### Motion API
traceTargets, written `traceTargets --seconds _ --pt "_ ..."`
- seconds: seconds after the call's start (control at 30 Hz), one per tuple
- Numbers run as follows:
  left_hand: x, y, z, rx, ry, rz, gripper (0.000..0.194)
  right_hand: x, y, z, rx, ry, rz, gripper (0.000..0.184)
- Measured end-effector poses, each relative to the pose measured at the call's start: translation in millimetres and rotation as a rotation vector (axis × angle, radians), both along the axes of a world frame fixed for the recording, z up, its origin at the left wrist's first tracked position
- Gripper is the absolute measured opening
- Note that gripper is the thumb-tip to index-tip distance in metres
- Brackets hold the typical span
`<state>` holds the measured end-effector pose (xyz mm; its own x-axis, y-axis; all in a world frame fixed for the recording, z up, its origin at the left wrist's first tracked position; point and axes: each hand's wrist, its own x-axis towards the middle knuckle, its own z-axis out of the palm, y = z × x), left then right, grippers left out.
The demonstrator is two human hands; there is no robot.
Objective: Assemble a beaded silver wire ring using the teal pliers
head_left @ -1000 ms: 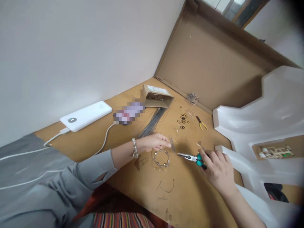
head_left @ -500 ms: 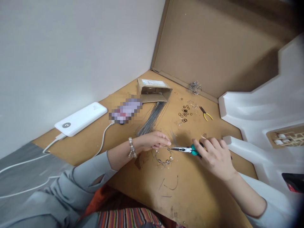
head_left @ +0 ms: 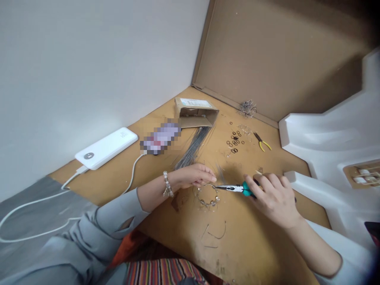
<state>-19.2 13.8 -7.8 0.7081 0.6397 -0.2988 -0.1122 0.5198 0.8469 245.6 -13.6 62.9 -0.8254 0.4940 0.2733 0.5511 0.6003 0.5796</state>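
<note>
My left hand (head_left: 197,175) pinches the upper edge of a ring of wire and clear beads (head_left: 212,202), held just over the table. Fine wire ends stick out around this beaded ring. In my right hand (head_left: 273,198) are long-nose pliers (head_left: 234,188) with teal and black handles, my fingers wrapped round the grips. The pliers' narrow tips point left and meet the ring's upper right side, close to my left fingertips. Whether the jaws clamp the wire is too small to tell. A beaded bracelet (head_left: 168,184) circles my left wrist.
Behind my left hand, a bundle of straight wires (head_left: 192,148) runs from an open cardboard box (head_left: 197,113). Small dark rings (head_left: 235,140), yellow-handled pliers (head_left: 262,141) and a wire tangle (head_left: 248,108) lie farther back. A power bank (head_left: 107,148) and phone (head_left: 160,138) sit left; white foam (head_left: 314,134) stands right.
The whole view has shifted slightly, so everything appears a little farther right. Both hands keep nearly the same hold on the beaded ring and the pliers.
</note>
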Motion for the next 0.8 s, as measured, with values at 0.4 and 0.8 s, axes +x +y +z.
traceTargets --seconds 0.4,0.8 --pt "0 -1 6.6 0.026 0.066 0.011 0.026 -1 -1 4.2 -0.009 0.008 0.032 0.023" --pt "17 -20 0.0 0.717 0.345 0.240 0.015 -20 -1 24.3 -0.666 -0.075 -0.502 0.008"
